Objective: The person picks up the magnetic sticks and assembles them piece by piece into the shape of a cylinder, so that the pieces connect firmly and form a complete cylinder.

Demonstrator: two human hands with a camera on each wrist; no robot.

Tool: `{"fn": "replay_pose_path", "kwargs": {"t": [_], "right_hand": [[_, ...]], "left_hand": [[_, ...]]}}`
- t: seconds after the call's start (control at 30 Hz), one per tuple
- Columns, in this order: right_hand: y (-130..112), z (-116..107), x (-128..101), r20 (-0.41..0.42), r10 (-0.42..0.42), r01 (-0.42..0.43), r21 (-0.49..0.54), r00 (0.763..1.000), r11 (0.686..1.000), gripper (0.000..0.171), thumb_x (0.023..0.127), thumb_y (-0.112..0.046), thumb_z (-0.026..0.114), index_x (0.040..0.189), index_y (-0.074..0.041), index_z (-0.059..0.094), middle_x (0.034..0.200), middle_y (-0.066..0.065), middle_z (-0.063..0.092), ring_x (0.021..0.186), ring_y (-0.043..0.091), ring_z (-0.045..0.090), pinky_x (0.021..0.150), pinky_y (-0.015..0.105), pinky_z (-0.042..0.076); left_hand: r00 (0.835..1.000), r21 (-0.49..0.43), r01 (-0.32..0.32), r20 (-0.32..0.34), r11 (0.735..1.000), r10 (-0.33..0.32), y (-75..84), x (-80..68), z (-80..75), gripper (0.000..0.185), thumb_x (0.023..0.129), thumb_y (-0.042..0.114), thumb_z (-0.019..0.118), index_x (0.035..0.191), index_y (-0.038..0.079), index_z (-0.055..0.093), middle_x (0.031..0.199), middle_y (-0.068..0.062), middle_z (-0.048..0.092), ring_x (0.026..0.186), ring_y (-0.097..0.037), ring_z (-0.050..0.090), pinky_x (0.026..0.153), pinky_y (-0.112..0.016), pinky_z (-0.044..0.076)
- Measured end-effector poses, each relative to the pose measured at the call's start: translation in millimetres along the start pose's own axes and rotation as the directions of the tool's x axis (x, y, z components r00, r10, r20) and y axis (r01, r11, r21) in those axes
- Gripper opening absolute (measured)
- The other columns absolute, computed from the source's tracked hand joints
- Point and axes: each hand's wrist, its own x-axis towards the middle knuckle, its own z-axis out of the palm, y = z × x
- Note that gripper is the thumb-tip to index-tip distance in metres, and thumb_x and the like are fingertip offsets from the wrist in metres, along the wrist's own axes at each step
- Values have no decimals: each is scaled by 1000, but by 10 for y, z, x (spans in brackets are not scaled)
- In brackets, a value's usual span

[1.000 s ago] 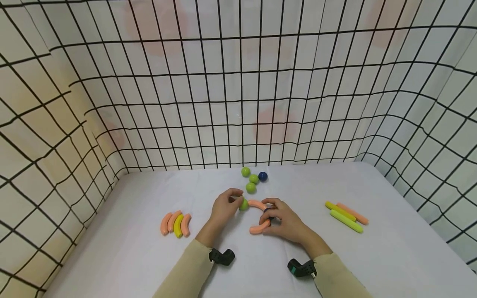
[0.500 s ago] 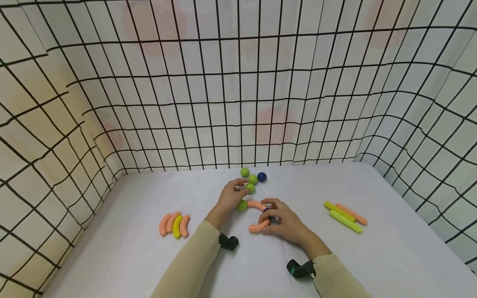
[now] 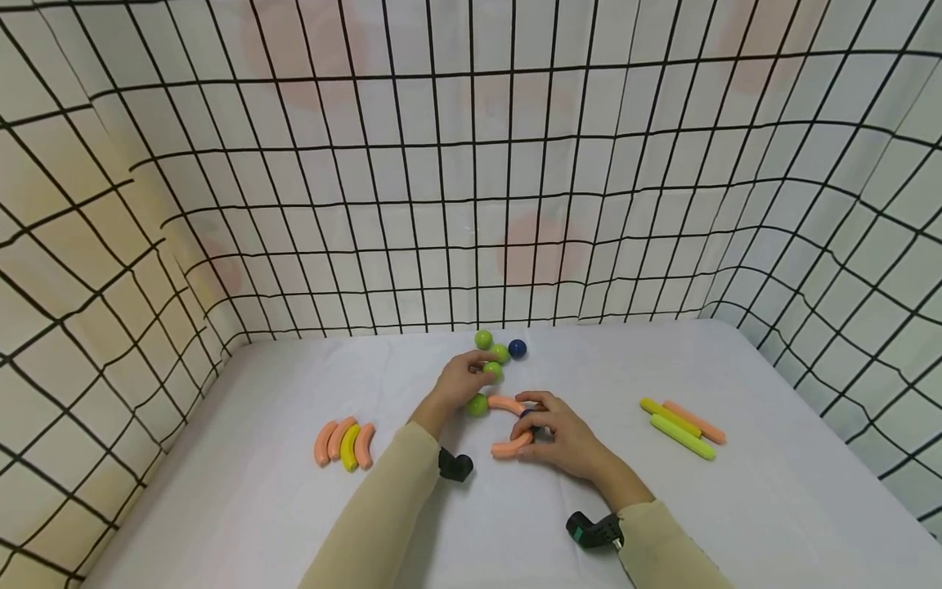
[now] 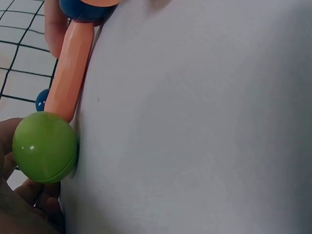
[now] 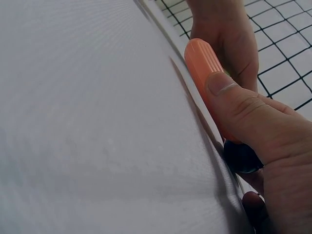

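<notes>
the left hand [image 3: 462,380] reaches out at about 12 o'clock of the desk's middle, its fingertips pinching a green ball [image 3: 493,370] that lies at the near end of a small cluster: two more green balls [image 3: 491,346] and a dark blue ball [image 3: 518,348] just beyond it. another green ball [image 3: 478,404] sits just below that hand, touching the left end of a curved orange piece [image 3: 507,403]. the right hand [image 3: 562,438] lies at 3 o'clock of that arc, fingers curled, thumb pressing a second curved orange piece [image 3: 512,447]; the right wrist view shows a dark blue ball [image 5: 242,157] tucked under the thumb where the two pieces meet. on the white desk [image 3: 221,491], four curved pieces [image 3: 346,442], three orange and one yellow, lie side by side at 9 o'clock. three straight sticks [image 3: 683,430], yellow, green and orange, lie at 3 o'clock, well apart from the hands.
</notes>
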Motion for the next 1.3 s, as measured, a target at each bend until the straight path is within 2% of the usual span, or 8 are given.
{"fn": "replay_pose_path", "kwargs": {"t": [0.17, 0.5, 0.7, 0.87, 1.07, 1.3], "right_hand": [[3, -6, -2, -2, 2, -2, 9, 1000, 1000, 18, 79, -44, 83, 87, -47, 67, 146, -5, 48, 135, 27, 46, 108, 57, 37], [20, -2, 2, 0, -7, 7, 5, 1000, 1000, 17, 79, -46, 82, 87, -46, 68, 146, -5, 48, 135, 27, 47, 107, 57, 38], [24, -3, -1, -10, -19, 19, -15, 1000, 1000, 19, 78, -42, 83, 90, -45, 68, 146, -1, 50, 134, 32, 47, 106, 59, 37], [35, -5, -4, -17, -13, 12, -23, 1000, 1000, 21, 77, -39, 85, 91, -44, 69, 146, 0, 50, 136, 34, 46, 108, 61, 37], [29, -12, -7, -29, -8, 8, -15, 1000, 1000, 21, 78, -39, 84, 92, -43, 70, 147, 1, 49, 137, 34, 45, 108, 62, 37], [1, -9, 4, -38, 12, -12, -17, 999, 1000, 20, 79, -37, 84, 93, -40, 70, 147, 2, 49, 137, 36, 45, 108, 63, 36]], "left_hand": [[1000, -19, -9, -24, 1000, 9, 2, -6, -1, 33, 92, 17, 70, 124, 17, 68, 125, -11, 66, 113, -26, 60, 98, -42, 50], [996, -66, 45, -77, 997, -51, -32, -40, -7, 34, 92, 20, 71, 125, 16, 67, 130, -12, 65, 122, -28, 59, 106, -45, 46], [991, -157, 74, -96, 985, -90, -25, -88, -44, 34, 94, 24, 68, 127, 17, 66, 130, -12, 64, 121, -28, 59, 103, -45, 48], [991, -219, 71, -98, 973, -95, -35, -165, -97, 36, 95, 26, 67, 129, 16, 64, 133, -13, 62, 123, -28, 58, 103, -46, 47], [989, -286, 78, -102, 955, -111, -85, -276, -179, 36, 95, 23, 66, 129, 14, 63, 129, -13, 62, 111, -24, 60, 94, -38, 50], [987, -258, 85, -109, 962, -117, -199, -447, -271, 34, 96, 23, 64, 128, 12, 62, 123, -12, 64, 101, -19, 62, 85, -31, 50]]}}
